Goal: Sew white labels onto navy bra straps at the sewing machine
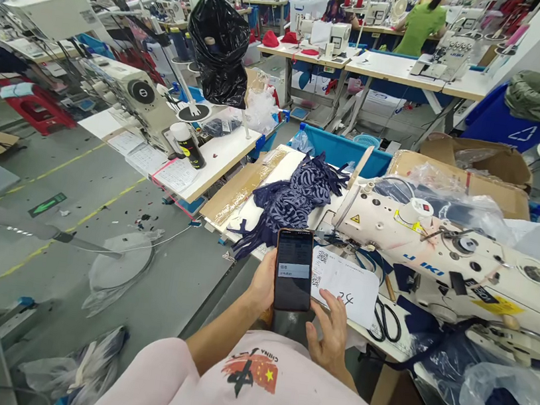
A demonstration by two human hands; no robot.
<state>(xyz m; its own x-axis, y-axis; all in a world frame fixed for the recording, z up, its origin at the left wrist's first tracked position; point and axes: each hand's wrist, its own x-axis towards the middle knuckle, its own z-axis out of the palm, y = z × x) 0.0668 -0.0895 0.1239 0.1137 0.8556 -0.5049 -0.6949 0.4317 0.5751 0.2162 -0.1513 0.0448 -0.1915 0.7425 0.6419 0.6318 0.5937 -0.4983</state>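
While left hand [263,285] grips, phone [294,269] upright.

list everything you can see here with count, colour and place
phone: 1, black, screen lit, over the table edge
paper slip: 1, white with QR codes, on the table right of the phone
sewing machine: 1, white, right on the table
fabric pile: 1, navy patterned, behind the phone
scissors: 1, black, right of the slip
bin bag: 1, black, hanging above the next table
left hand: grip around the phone
right hand: fingers on the slip's near edge
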